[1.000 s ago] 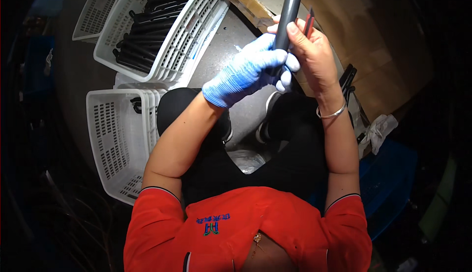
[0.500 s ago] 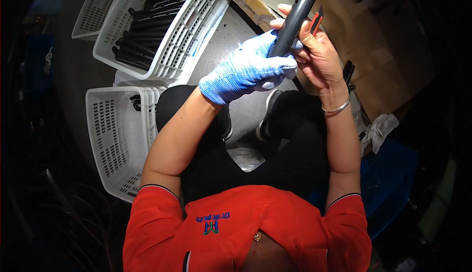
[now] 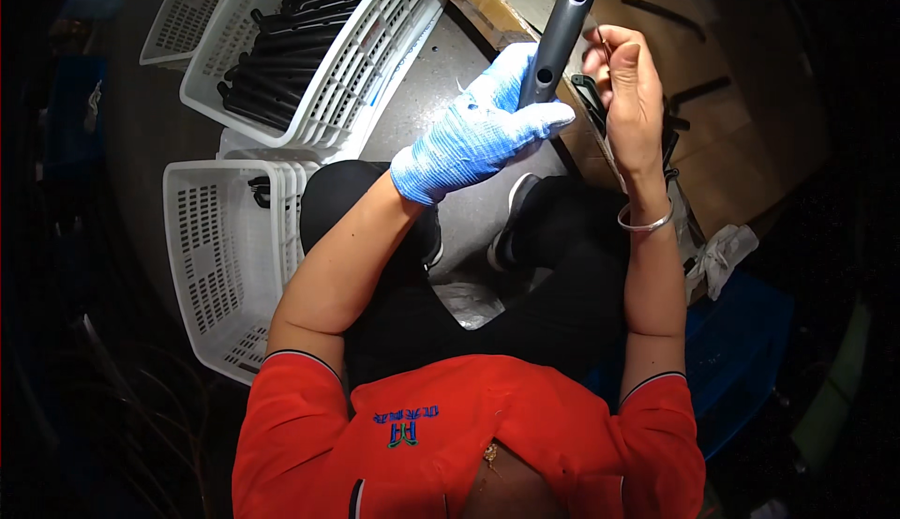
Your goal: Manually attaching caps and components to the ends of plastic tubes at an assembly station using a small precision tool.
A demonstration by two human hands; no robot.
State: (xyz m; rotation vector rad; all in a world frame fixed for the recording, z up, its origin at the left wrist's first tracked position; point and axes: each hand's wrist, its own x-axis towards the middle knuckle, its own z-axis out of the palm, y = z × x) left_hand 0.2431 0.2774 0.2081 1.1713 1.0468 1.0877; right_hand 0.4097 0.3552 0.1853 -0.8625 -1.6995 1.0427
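My left hand (image 3: 483,130), in a blue and white knit glove, grips the lower end of a dark grey tube (image 3: 562,36). The tube slants up to the right and runs out of the top of the view. Two round holes show in its side. My bare right hand (image 3: 635,97), with a bangle at the wrist, is just right of the tube and apart from it. Its fingers are curled around a small red knife (image 3: 604,41), which shows only as a thin sliver; the rest is hidden.
At the upper left, a white slotted basket (image 3: 314,97) holds many black tubes (image 3: 281,69). Stacked white baskets (image 3: 225,266) stand below it. An open cardboard box (image 3: 750,135) with several dark tubes lies at the right, near a crumpled white cloth (image 3: 725,255).
My right hand has come off the tube and moved slightly right, turning the knife edge-on. The tube has turned, bringing its holes into view. My left hand keeps its grip.
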